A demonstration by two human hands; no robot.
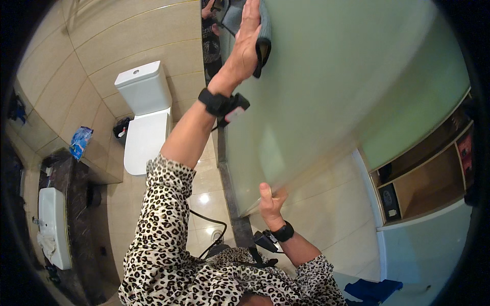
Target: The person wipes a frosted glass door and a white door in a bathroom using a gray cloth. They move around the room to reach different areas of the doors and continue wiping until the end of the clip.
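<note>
My left hand [245, 48], at the top of the view with its arm stretched up, lies flat with fingers extended along a grey-blue cloth with a dark edge [265, 38]. The cloth is against a frosted glass panel [306, 76]; part of it is hidden behind the hand. Lower down, my right hand [272, 202] grips the near edge of the same glass, thumb on the left side and fingers on the other. Black straps with small devices are on both wrists.
A white toilet [145, 141], a small black bin [121, 128] and a washbasin [53, 229] on a dark counter stand left. A blue packet [81, 141] is near the counter. Wooden shelves [428, 187] are right, beyond the glass. A black cable [208, 218] hangs near my body.
</note>
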